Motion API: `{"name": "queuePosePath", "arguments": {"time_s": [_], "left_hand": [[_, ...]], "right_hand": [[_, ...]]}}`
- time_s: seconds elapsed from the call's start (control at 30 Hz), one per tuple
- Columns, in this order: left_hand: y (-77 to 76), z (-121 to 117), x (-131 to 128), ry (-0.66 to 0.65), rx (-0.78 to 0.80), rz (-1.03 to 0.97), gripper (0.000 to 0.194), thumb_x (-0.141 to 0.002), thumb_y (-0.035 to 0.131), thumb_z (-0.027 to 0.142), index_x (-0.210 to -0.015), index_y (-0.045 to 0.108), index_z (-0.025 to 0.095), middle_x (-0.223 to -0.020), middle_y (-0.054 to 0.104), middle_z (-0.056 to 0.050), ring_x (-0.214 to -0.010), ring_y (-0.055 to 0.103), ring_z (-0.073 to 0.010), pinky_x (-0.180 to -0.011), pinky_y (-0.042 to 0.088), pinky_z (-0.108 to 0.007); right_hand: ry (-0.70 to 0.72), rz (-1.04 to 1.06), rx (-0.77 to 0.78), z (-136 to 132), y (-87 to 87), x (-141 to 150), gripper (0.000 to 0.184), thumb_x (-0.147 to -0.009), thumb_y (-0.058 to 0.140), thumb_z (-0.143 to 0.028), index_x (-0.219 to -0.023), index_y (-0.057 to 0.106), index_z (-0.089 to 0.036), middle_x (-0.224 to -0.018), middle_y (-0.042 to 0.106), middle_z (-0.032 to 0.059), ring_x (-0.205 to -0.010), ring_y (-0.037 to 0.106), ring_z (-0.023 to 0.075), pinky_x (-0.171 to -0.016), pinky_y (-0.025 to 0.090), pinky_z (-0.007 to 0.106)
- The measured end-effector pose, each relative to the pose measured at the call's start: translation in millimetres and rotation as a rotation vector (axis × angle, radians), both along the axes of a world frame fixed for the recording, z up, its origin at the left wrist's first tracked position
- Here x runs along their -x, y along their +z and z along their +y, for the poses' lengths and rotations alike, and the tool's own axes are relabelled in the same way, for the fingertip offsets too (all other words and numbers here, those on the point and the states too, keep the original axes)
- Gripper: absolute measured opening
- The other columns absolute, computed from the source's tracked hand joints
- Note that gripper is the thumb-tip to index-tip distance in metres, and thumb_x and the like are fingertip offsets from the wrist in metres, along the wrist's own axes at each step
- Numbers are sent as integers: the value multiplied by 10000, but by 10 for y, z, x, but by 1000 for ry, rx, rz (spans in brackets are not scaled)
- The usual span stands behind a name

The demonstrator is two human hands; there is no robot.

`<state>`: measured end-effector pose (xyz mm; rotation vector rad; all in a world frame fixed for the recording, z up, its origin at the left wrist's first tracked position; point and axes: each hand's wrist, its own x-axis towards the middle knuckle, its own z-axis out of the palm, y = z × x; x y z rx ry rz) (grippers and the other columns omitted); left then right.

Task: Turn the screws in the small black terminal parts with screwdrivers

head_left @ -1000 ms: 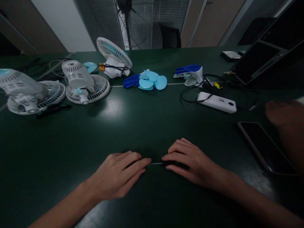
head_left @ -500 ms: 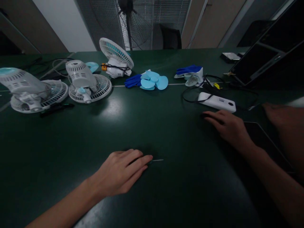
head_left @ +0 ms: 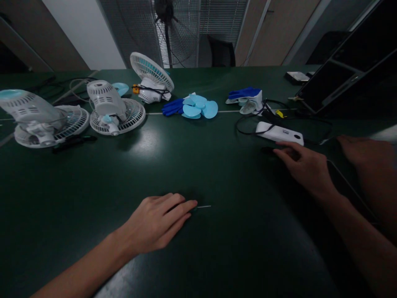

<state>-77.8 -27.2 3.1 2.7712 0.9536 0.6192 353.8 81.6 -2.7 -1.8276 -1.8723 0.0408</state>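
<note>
Behind the dark green bench, window blinds, a tall standing fan and a black chair stood in dim light. Near the front of the bench, the left hand rested low with its fingers closed round a slim tool, whose thin metal shaft poked out past the fingertips toward the right; its handle was mostly hidden under the fingers. Farther out and well to the right, the right hand had its thumb and fingers bent, with a small dark object at their tips, just in front of a white rectangular device; whether the fingers gripped that object or had let it go, I could not tell. At the right edge, another person's hand lay near a cord. Across the left side sat three white fan units, the nearest tipped with its cage down and a dark tool beside it. Light-blue fan blades lay by a blue glove at the middle, and blue-and-white gloves lay farther right, close to the device's black cord.
</note>
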Motion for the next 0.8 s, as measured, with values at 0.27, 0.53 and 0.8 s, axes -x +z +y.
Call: {"name": "queuePosePath", "arguments": {"time_s": [0.27,0.53,0.8], "left_hand": [[6,-10,3,4,10,1,332,-1024,470,233,-1335,573,185,-1040,665,-63,-813,672,-155,-615,571,-273],[-10,-3,0,-8,27,3,342,-1020,480,224,-1349,559,180,-1050,666,-67,-828,678,-165,-626,583,-294],[-17,-3,11,-11,37,2,345,-1017,484,212,-1354,550,178,-1053,666,-71,-823,669,-162,-618,575,-284]], "right_hand": [[77,-9,267,1,50,-190,303,-805,777,-467,-1011,755,-245,-886,749,46,-759,667,201,-704,468,338],[122,-7,249,13,26,-222,228,-852,739,-440,-998,767,-267,-986,760,42,-794,672,197,-742,465,340],[164,-10,217,37,17,-190,270,-872,679,-481,-933,721,-221,-948,739,90,-780,654,217,-726,458,360]]}}
